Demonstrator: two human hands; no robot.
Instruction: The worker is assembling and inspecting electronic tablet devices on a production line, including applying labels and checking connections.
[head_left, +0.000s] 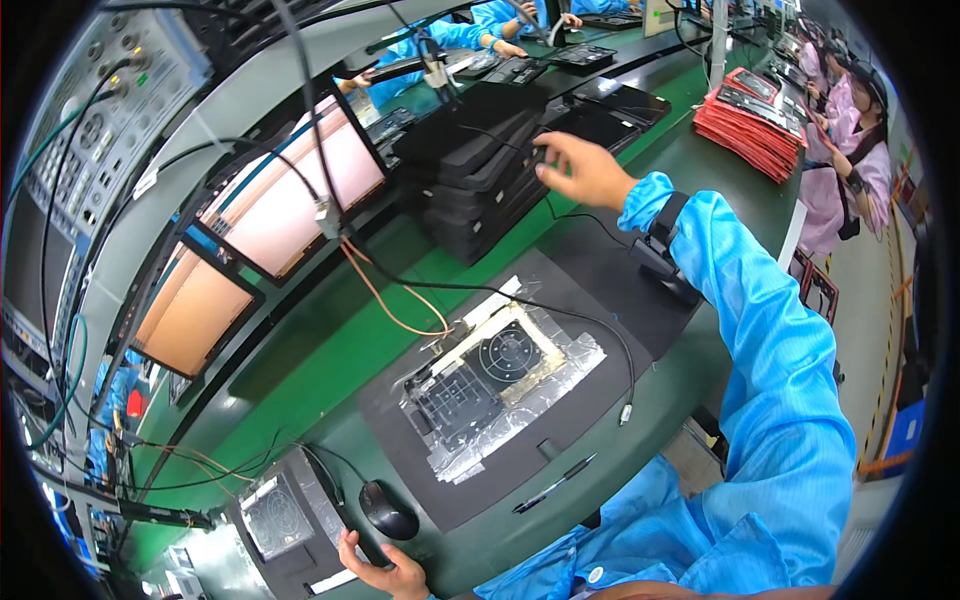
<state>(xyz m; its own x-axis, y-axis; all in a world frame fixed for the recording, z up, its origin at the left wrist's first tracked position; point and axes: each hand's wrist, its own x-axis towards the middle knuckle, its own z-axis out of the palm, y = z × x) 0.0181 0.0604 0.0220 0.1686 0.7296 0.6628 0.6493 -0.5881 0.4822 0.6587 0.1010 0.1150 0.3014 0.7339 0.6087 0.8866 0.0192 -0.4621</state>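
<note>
My right hand reaches out beside a stack of black foam trays. Its fingers curl toward the thumb around something dark at the stack's right edge, which I cannot make out. Low in the view, my left hand has its fingers apart, at the edge of a dark pad bearing a flat fixture. A black computer mouse lies just above that hand. Between my arms, a black board with printed crosshairs and circles, framed by silver tape, rests on a grey mat.
Cables hang over the bench, one ending in a loose plug. A pen lies near the front edge. Two lit monitors stand at left beneath an instrument panel. Red trays are piled at right. Several co-workers sit beyond.
</note>
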